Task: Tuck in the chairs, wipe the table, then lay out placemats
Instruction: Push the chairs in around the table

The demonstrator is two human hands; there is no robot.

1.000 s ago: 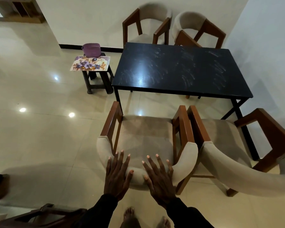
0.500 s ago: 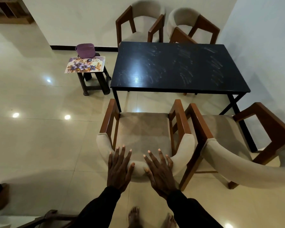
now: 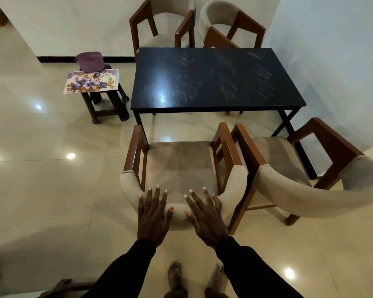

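We see the fingers [image 3: 157, 195] of both hands straight and spread, gripping nothing. The left hand [image 3: 152, 216] and right hand [image 3: 207, 218] press flat, side by side, on the padded curved back [image 3: 178, 208] of the near chair [image 3: 179, 164], with the thumbs pointing toward each other. This chair faces 12 o'clock. Its wooden arm fronts reach just to the near edge of the dark table [image 3: 213, 78], and its seat is not yet under the top. At 3 o'clock from the hands a second chair [image 3: 289, 160] stands angled, its arm just beside the near chair's arm. Pale smears streak the table's top. Beyond it, at 12 o'clock, we see two more chairs [image 3: 159, 29] against the wall. At 10 o'clock from the hands a small dark stool [image 3: 108, 104] carries a flowered placemat [image 3: 91, 82], and a purple container [image 3: 91, 62] sits on the mat's far edge; we cannot tell what it holds. Bare feet [image 3: 174, 274] stand on the glossy tiled floor [image 3: 41, 190] at 6 o'clock.
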